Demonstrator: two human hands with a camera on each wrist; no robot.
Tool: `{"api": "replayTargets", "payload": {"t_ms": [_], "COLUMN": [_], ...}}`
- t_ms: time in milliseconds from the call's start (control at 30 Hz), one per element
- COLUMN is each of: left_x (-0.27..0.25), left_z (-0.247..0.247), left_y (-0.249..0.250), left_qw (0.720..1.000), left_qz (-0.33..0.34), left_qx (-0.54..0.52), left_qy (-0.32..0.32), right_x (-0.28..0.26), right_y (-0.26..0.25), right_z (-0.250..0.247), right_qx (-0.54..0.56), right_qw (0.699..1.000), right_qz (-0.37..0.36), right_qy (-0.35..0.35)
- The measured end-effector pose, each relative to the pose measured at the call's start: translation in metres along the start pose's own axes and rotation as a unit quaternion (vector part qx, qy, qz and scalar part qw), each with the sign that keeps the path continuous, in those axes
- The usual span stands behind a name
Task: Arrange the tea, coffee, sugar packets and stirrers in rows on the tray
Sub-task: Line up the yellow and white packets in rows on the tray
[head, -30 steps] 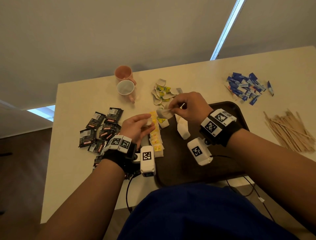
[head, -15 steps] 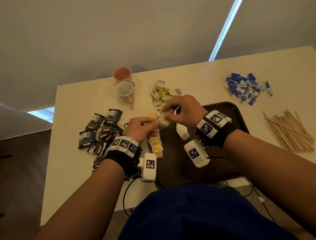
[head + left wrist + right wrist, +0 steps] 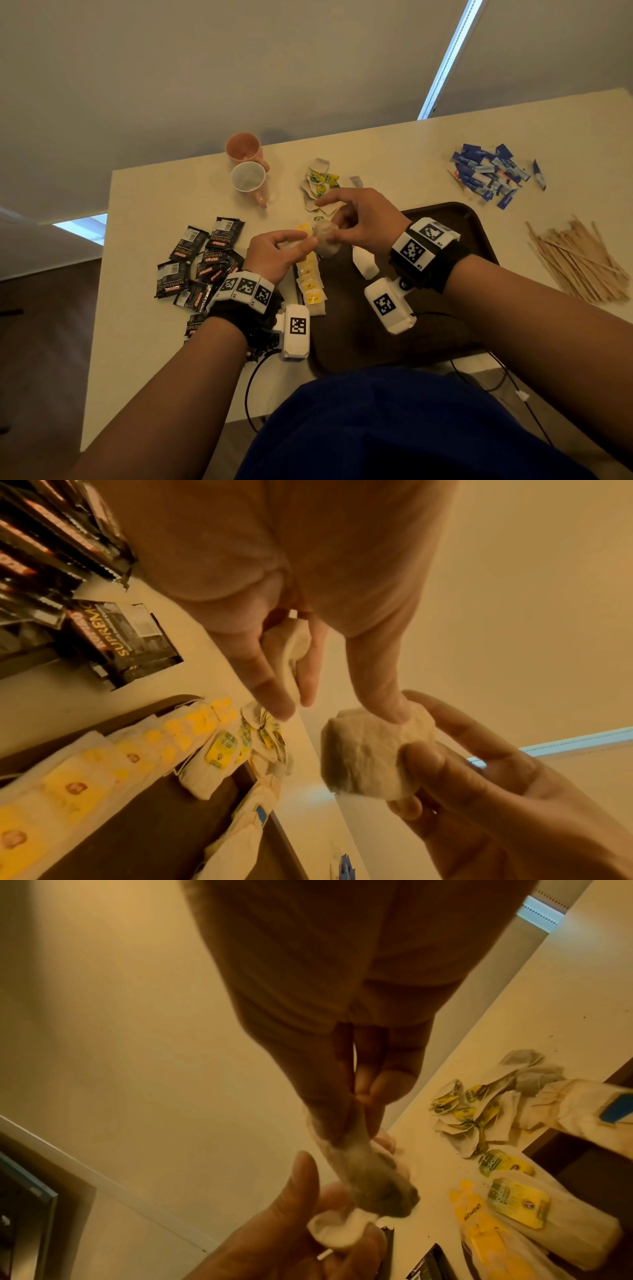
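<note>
My hands drew closer: right hand (image 3: 359,219) pinched a tea bag (image 3: 325,240); left hand (image 3: 274,253) pinched another (image 3: 287,645) just beside.

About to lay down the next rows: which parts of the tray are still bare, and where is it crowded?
The tray is bare across its right half and its near middle, right of the loose white tea bags. Its left edge is packed with the row of yellow-tagged tea bags. Both hands, left hand and right hand, crowd the far left corner.
</note>
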State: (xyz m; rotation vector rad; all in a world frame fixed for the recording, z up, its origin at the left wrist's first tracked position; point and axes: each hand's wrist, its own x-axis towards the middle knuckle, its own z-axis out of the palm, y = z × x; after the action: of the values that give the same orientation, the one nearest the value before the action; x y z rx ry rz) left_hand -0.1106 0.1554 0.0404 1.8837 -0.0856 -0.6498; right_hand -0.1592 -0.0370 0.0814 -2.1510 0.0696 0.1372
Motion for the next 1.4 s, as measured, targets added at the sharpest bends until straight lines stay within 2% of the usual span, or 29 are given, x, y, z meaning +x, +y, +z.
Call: {"api": "replayTargets", "payload": {"t_ms": [100,200,300,433,567,733,833,1000,1133,1400], "left_x": [0.002,0.002,0.003,0.001,0.003,0.005,0.007,0.009,0.011,0.008], "left_z": [-0.003,0.000,0.004,0.010,0.021,0.034,0.040,0.053,0.059,0.060], "left_y": [0.004,0.008,0.008,0.009,0.011,0.011,0.009,0.006,0.006,0.003], "left_qw": [0.997,0.993,0.992,0.995,0.997,0.999,0.999,0.998,0.996,0.995], "left_qz": [0.053,0.081,0.094,0.083,0.070,0.022,-0.018,-0.050,-0.071,-0.083], "left_qx": [0.056,0.069,0.077,0.050,0.023,-0.028,-0.032,-0.038,-0.050,-0.060], "left_qy": [-0.013,-0.044,-0.043,-0.031,-0.011,0.010,0.019,0.008,0.005,-0.001], "right_x": [0.000,0.000,-0.001,-0.005,-0.011,-0.020,-0.027,-0.032,-0.027,-0.013], "right_y": [0.000,0.000,0.003,0.012,0.028,0.050,0.075,0.114,0.124,0.140], "right_z": [-0.001,-0.001,-0.001,0.000,-0.003,-0.024,-0.033,-0.014,0.011,0.031], "right_qx": [0.000,-0.023,-0.031,0.006,0.041,0.114,0.061,-0.036,-0.059,-0.119], "right_qw": [1.000,0.999,0.999,0.999,0.995,0.982,0.981,0.956,0.942,0.949], "right_qz": [0.011,0.015,0.018,0.044,0.085,0.140,0.183,0.274,0.292,0.284], "right_qy": [-0.019,-0.024,-0.010,0.020,0.002,0.048,0.034,-0.097,-0.155,-0.064]}}
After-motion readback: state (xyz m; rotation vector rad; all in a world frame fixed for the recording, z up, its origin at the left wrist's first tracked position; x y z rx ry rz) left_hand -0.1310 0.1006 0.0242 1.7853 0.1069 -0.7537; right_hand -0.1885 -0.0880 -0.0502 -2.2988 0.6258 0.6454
